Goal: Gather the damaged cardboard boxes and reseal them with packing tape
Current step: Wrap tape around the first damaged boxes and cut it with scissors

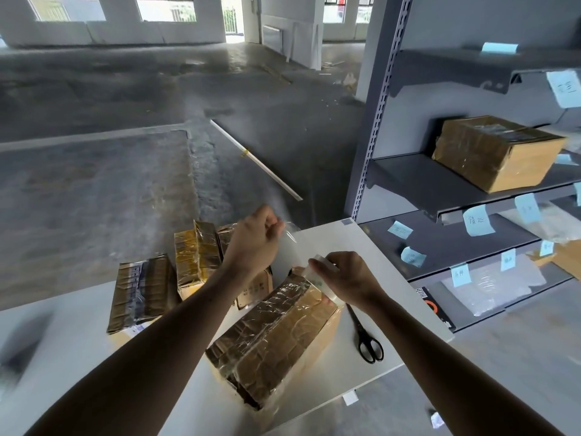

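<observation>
Clear tape strip (pixel 290 247) held out above the nearest box (pixel 276 335) on the white table (pixel 78 357).

At the table's left a flat box (pixel 141 291) lies beside an upright box (pixel 196 256). The left hand (pixel 254 243), fingers curled, pinches the strip's free end up high. The right hand (pixel 349 275) grips the tape roll (pixel 320 262) just over the nearest box's far end. Black scissors (pixel 367 338) lie just right of it, and a shelf box (pixel 493 152) sits on the grey shelf (pixel 424 180).

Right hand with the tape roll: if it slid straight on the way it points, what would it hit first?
Probably the clear tape strip stretched from the tape roll in the right hand toward the left hand, which pinches its end; beyond that, the left hand itself. Depth is unclear.
</observation>
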A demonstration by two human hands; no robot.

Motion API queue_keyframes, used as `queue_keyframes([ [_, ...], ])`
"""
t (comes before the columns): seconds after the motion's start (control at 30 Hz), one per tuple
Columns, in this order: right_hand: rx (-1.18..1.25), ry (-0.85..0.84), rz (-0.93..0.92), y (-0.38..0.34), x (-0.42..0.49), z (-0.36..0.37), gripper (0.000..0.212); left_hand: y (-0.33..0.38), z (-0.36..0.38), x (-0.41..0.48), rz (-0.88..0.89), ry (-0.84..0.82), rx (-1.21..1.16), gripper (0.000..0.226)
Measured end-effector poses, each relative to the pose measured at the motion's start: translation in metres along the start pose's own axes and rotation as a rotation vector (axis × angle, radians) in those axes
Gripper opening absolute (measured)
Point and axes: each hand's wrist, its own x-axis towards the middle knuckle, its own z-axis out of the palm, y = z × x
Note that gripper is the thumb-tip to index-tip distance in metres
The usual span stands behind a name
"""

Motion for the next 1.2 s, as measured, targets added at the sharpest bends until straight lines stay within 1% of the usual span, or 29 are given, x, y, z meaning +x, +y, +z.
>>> queue_keyframes([
  [0.1,-0.007,0.016,0.083,0.002,0.001,-0.005,0.063,0.000,-0.001,0.001,0.009,0.029,-0.007,0.012],
  [0.17,-0.022,0.027,0.106,0.004,0.000,-0.007,0.065,-0.004,0.001,0.001,0.009,0.030,-0.004,0.013],
  [0.27,-0.029,0.006,0.127,0.006,-0.002,-0.005,0.068,-0.010,0.007,-0.001,-0.057,0.020,0.015,0.013],
  [0.37,0.062,-0.007,0.142,-0.004,-0.002,0.000,0.062,-0.022,0.005,0.001,-0.126,0.005,0.010,0.013],
  [0.53,0.141,-0.018,0.141,-0.030,0.013,0.008,0.055,-0.043,-0.011,0.017,-0.170,0.033,0.011,0.013],
  [0.67,0.098,-0.049,0.170,-0.028,0.021,0.024,0.055,-0.064,-0.010,0.015,-0.232,-0.023,0.031,0.014],
  [0.83,0.050,-0.099,0.235,-0.024,0.027,0.030,0.048,-0.082,0.004,0.013,-0.315,-0.108,0.025,0.021],
  [0.97,0.003,-0.118,0.276,-0.016,0.024,0.036,0.046,-0.091,0.019,0.009,-0.369,-0.159,-0.015,0.015],
  [1.0,0.000,-0.119,0.284,-0.013,0.023,0.037,0.047,-0.093,0.022,0.006,-0.392,-0.178,-0.041,0.014],
  [1.07,-0.012,-0.112,0.301,-0.010,0.022,0.039,0.050,-0.099,0.031,0.001,-0.446,-0.226,-0.079,0.023],
  [1.1,-0.020,-0.106,0.311,-0.009,0.022,0.040,0.052,-0.102,0.036,-0.002,-0.479,-0.255,-0.100,0.024],
  [1.17,-0.040,-0.102,0.328,-0.008,0.021,0.040,0.055,-0.102,0.043,-0.008,-0.549,-0.292,-0.127,0.018],
  [1.2,-0.051,-0.107,0.336,-0.009,0.021,0.041,0.055,-0.103,0.047,-0.011,-0.567,-0.307,-0.107,0.021],
])
